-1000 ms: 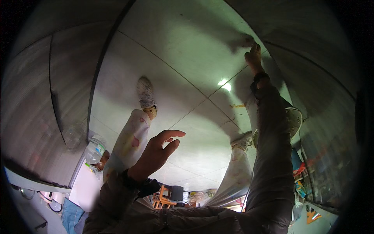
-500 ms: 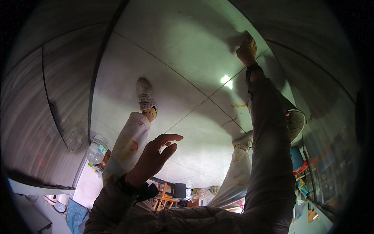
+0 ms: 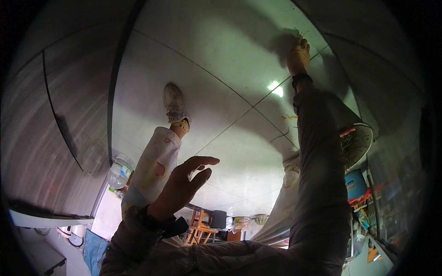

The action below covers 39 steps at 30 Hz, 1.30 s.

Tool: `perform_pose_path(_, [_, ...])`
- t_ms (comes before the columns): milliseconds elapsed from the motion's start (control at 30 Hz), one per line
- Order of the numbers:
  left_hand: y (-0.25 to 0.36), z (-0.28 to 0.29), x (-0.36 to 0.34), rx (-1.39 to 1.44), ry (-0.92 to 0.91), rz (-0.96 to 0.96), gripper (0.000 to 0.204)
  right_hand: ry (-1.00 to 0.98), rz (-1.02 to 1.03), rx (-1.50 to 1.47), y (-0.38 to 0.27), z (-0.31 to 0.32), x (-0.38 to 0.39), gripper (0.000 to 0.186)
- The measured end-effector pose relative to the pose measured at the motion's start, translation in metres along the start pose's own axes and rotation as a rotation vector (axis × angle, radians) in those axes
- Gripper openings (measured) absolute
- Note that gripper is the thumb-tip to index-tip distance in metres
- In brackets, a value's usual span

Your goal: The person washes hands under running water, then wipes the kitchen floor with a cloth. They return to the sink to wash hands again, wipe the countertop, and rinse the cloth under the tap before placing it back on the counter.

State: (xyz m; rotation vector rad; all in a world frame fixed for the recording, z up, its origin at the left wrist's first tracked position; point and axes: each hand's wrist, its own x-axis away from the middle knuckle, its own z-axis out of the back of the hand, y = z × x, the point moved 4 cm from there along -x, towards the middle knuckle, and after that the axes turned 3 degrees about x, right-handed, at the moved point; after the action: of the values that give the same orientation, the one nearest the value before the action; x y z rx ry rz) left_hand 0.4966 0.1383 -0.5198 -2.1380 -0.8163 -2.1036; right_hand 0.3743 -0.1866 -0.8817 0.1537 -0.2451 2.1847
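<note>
My left hand (image 3: 182, 186) hovers above my left thigh, thumb and forefinger apart and nothing between them. Far out to the right, my right hand (image 3: 299, 56) reaches down to the tiled floor (image 3: 216, 119), its fingers curled. Thin yellowish strands (image 3: 302, 34) show at its fingertips; whether it grips them is hard to see. Beside my right forearm stands a bin (image 3: 369, 143) with a pale rim and dark bits inside, partly hidden by the sleeve. More yellowish scraps (image 3: 289, 117) and a thin curved strand (image 3: 279, 137) lie on the floor near it.
Wood-grain panels rise at the left (image 3: 73, 110) and right. A clear plastic bottle (image 3: 119, 174) stands by the left panel. Behind me are an orange wooden chair (image 3: 199, 230) and several bags. A blue container (image 3: 355, 185) sits behind the bin. My shoes (image 3: 173, 99) are on the tiles.
My right hand has shifted slightly and its fingers now point down at the floor, with strands visible at the tips. The view has moved a little. My left hand keeps its pose.
</note>
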Motion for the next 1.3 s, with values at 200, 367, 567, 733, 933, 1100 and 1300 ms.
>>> perform_pose_path(200, [-0.002,-0.009,0.003,0.004,-0.002,-0.035,0.03,-0.037,-0.093,-0.73,0.003,-0.032,0.023,0.021])
perform_pose_path(367, [-0.01,-0.029,0.004,-0.031,-0.008,-0.128,0.03,0.085,0.0,-0.696,-0.022,0.087,0.072,0.006])
perform_pose_path(567, [-0.022,-0.052,-0.001,-0.009,-0.068,-0.215,0.026,0.362,-0.227,-1.246,0.06,0.321,0.201,0.018])
perform_pose_path(733, [-0.019,-0.061,-0.002,0.037,-0.097,-0.183,0.026,-0.064,-0.2,-0.058,0.11,0.292,0.217,0.025])
perform_pose_path(933, [-0.013,-0.045,0.0,0.006,-0.062,-0.148,0.027,0.165,0.154,-0.303,0.021,0.226,0.149,0.016])
perform_pose_path(1100, [-0.004,-0.011,0.007,-0.001,-0.022,0.004,0.029,-0.238,0.036,0.175,-0.016,0.07,0.039,0.022])
perform_pose_path(1300, [0.008,0.022,0.008,0.117,0.037,0.039,0.028,-0.505,0.044,0.643,0.027,-0.009,-0.036,0.042])
